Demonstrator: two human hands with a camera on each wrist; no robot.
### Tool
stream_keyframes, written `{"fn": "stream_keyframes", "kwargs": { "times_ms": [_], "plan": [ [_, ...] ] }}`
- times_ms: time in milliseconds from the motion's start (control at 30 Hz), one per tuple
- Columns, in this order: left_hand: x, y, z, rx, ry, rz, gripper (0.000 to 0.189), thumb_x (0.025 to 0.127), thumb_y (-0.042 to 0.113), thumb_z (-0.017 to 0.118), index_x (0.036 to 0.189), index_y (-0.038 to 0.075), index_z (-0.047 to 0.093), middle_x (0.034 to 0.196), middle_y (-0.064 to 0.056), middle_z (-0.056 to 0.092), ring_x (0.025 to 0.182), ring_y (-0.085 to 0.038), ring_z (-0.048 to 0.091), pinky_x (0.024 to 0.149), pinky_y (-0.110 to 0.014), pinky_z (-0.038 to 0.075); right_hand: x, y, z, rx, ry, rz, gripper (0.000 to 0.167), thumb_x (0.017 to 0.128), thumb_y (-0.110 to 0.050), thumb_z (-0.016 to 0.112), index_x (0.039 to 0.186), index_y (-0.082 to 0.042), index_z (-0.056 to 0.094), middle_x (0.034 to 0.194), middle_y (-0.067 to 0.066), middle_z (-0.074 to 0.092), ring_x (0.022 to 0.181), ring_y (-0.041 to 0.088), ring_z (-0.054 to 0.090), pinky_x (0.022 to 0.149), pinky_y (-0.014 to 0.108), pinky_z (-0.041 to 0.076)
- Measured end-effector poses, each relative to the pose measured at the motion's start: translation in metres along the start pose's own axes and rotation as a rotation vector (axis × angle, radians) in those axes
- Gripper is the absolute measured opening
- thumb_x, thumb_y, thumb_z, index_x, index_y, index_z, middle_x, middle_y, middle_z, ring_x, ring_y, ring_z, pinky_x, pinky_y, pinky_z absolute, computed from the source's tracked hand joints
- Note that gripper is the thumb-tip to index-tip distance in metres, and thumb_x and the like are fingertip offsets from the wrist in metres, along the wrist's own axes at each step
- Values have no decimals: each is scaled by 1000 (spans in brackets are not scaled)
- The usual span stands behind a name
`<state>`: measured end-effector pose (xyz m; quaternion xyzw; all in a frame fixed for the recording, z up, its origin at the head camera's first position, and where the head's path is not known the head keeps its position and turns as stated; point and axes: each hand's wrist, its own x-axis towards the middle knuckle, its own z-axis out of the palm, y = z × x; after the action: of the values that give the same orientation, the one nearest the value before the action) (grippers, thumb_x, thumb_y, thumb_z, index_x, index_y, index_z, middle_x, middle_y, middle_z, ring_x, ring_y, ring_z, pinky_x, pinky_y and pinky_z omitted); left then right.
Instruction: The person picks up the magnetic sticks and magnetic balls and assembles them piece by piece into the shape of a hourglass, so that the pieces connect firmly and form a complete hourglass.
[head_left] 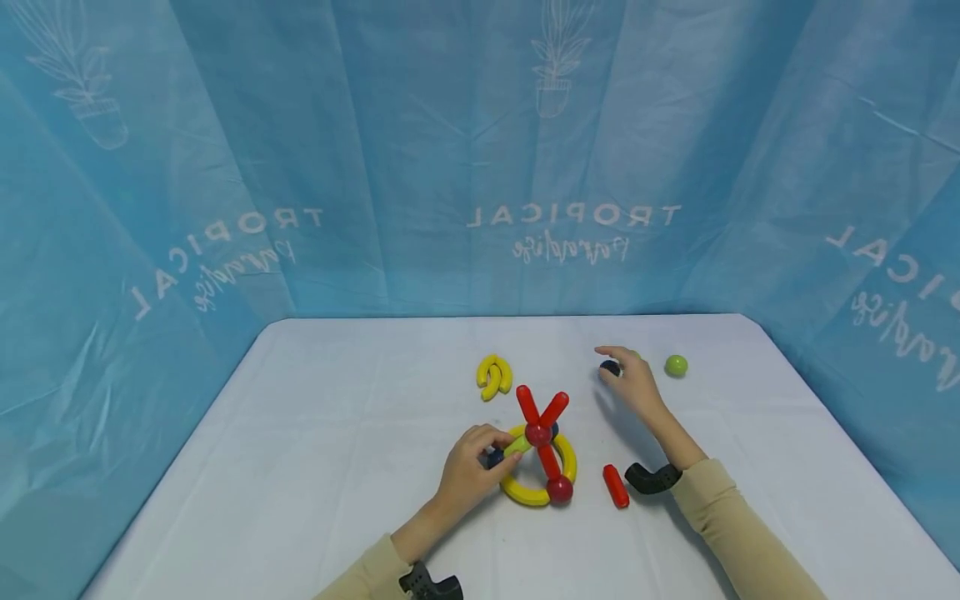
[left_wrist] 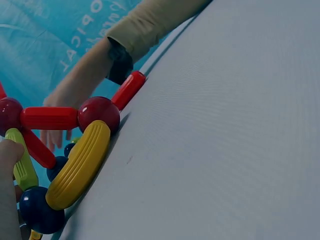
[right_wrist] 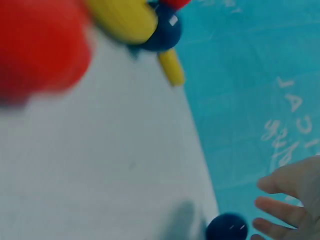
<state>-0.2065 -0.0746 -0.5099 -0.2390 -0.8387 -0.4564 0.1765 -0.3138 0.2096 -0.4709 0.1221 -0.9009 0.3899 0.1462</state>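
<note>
Reaching at the far right of the tabletop (head_left: 360, 400), right hand (head_left: 633, 385) has its fingers spread and relaxed over a dark blue ball (head_left: 610, 367), touching or just about to; the wrist view shows the fingers open beside the ball, not closed round it. Green ball (head_left: 676, 365) lies just beside, to the right. Left hand (head_left: 468, 475) pinches the yellow-green rod (head_left: 516, 446) of the toy structure (head_left: 542, 454), mid-tabletop: yellow ring of curved pieces, red rods crossed on a red ball, dark blue balls at the joints. Loose red rod (head_left: 616, 486) lies near the ring's right side; spare yellow curved pieces (head_left: 494, 376) sit behind it. Risk, as a judgement: the ball can roll off under loose fingers, maybe knocking the green one; tugging the pinched rod could pull the joints apart or tip the crossed rods.
</note>
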Motion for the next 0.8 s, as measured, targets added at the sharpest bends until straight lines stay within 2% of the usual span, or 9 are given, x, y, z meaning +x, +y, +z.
{"fn": "stream_keyframes", "kwargs": {
  "times_ms": [100, 200, 367, 567, 667, 800],
  "plan": [
    [0, 1, 0, -9, 2, 1, 16, 82, 22, 75, 95, 16, 69, 89, 6, 67, 85, -8, 55, 73, -23, 51, 0, 9, 3, -68, -66, 5, 37, 86, 4, 59, 123, 6, 57, 127, 27, 57, 124, 43, 49, 104, 55, 38],
    [0, 1, 0, -5, 1, -3, 16, 81, 22, 75, 95, 16, 69, 89, 6, 67, 85, -8, 55, 73, -22, 51, -1, 12, 5, -80, -90, 4, 35, 84, 6, 60, 119, 7, 59, 123, 27, 59, 121, 43, 51, 102, 55, 40],
    [1, 0, 0, -3, -8, -9, 16, 82, 22, 75, 96, 17, 69, 89, 7, 67, 85, -7, 55, 74, -22, 50, -4, 13, 7, -44, -104, 12, 31, 83, 4, 64, 114, 6, 63, 117, 26, 61, 114, 42, 56, 95, 53, 47],
    [1, 0, 0, -7, -8, -9, 17, 81, 22, 75, 96, 17, 69, 90, 7, 67, 85, -8, 55, 73, -23, 50, -5, 11, 9, -18, -114, 30, 37, 81, -5, 71, 116, 5, 62, 117, 26, 62, 105, 40, 60, 89, 51, 51],
    [1, 0, 1, -13, -6, -8, 16, 82, 22, 75, 96, 17, 69, 89, 8, 67, 84, -9, 56, 73, -22, 50, -5, -2, 6, 51, -80, 43, 38, 83, -12, 72, 118, 1, 62, 116, 22, 64, 101, 34, 61, 86, 44, 53],
    [0, 0, 1, -21, 5, -1, 16, 83, 24, 74, 96, 17, 69, 89, 8, 66, 83, -8, 55, 72, -21, 50, -5, -43, -1, 177, -81, 63, 42, 85, -24, 71, 121, -5, 62, 116, 17, 65, 98, 27, 59, 83, 30, 52]
  ]
}}
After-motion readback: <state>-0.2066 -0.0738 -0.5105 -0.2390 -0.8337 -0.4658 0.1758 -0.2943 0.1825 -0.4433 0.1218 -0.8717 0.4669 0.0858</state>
